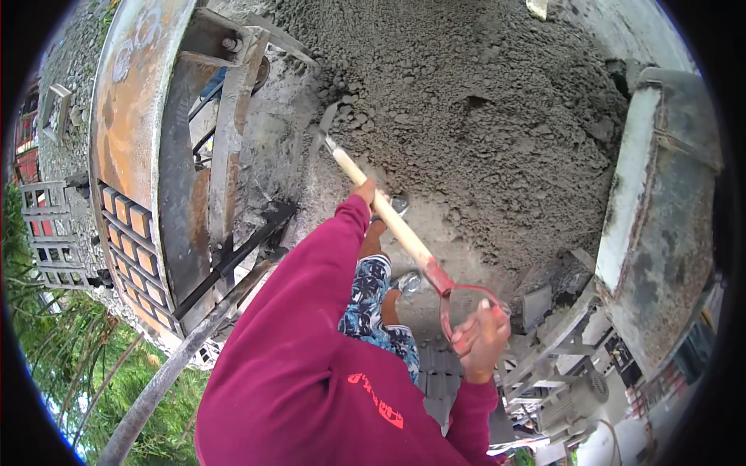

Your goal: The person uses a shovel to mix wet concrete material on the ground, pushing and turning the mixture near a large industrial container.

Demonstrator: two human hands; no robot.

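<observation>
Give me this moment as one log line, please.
left hand: on shovel shaft | right hand: on its red handle | blade: at grey cement pile

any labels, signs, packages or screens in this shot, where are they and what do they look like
No packages, signs or screens.
Shirt print: red lettering on the maroon sleeve, lower middle.
Drum marking: pale painted scrawl on the rusty mixer drum, upper left.

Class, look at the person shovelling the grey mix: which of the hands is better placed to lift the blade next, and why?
The left hand, probably. It grips the wooden shaft of the shovel far forward, near the metal blade at the grey mix pile. The right hand holds the red D-shaped handle at the rear, better for steadying.
</observation>
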